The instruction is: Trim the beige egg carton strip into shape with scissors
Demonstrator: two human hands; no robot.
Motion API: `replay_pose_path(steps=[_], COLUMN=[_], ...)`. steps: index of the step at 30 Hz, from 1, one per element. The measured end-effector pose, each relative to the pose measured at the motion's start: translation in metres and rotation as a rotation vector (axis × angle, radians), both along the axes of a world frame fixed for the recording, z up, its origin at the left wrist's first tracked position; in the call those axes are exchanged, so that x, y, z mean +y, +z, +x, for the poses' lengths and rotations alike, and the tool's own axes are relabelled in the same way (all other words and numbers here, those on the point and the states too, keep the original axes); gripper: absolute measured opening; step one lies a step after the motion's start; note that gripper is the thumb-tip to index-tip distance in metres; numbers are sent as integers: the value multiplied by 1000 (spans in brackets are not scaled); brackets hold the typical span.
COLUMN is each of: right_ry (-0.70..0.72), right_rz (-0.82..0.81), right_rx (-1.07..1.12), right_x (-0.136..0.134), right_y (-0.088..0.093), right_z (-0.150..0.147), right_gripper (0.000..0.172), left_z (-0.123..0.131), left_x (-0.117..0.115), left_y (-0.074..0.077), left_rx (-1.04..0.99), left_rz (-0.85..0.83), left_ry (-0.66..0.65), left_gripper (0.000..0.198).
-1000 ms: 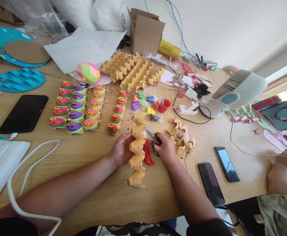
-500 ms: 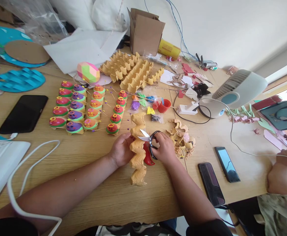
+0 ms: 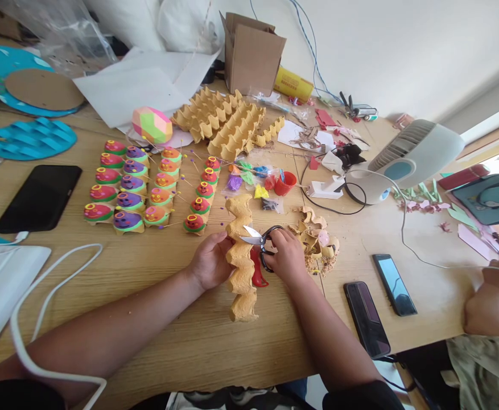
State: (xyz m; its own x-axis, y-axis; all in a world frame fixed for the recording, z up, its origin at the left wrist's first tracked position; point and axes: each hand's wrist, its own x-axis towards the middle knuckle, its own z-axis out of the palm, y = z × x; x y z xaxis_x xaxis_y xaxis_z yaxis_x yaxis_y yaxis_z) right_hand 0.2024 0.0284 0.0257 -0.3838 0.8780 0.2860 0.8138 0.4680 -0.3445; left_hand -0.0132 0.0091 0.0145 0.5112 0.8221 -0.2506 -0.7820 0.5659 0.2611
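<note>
My left hand grips a long wavy strip of yellow-brown egg carton at its middle, holding it just above the wooden table. My right hand is closed through the black handles of small scissors, whose blades point left and touch the strip's right edge. A red-handled tool lies under the strip between my hands. Cut carton scraps are piled right of my right hand.
Rows of painted carton caterpillars sit to the left, whole egg trays and a cardboard box behind. A fan, three phones, and cables lie around. Another person's hands rest at the right edge.
The scissors swung from pointing up-left beside the strip to lying across its edge. The carton strip shifted slightly up and its lower end turned a little.
</note>
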Motion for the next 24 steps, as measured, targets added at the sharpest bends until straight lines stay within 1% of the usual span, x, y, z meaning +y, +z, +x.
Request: replay_pose_path(steps=[5, 10, 13, 16, 20, 22, 24], right_ry=[-12, -23, -36, -46, -114, -144, -134], right_rz=[22, 34, 17, -3, -47, -52, -35], right_rx=[-15, 2, 28, 73, 144, 160, 164], right_x=[1, 1, 0, -1, -1, -1, -1], right_y=[-3, -5, -7, -7, -5, -3, -1], right_z=[1, 2, 2, 2, 2, 2, 2], right_gripper=[14, 15, 20, 27, 32, 34, 32], left_z=[0, -1, -1, -1, -1, -1, -1], left_x=[0, 1, 1, 1, 0, 0, 0], left_y=[-1, -4, -4, -3, -3, -3, -3], left_rx=[-10, -47, -59, -21, 32, 33, 29], left_rz=[24, 15, 4, -6, -25, -26, -30], left_ry=[0, -31, -35, -26, -13, -13, -11], left_gripper=[31, 26, 24, 25, 24, 25, 26])
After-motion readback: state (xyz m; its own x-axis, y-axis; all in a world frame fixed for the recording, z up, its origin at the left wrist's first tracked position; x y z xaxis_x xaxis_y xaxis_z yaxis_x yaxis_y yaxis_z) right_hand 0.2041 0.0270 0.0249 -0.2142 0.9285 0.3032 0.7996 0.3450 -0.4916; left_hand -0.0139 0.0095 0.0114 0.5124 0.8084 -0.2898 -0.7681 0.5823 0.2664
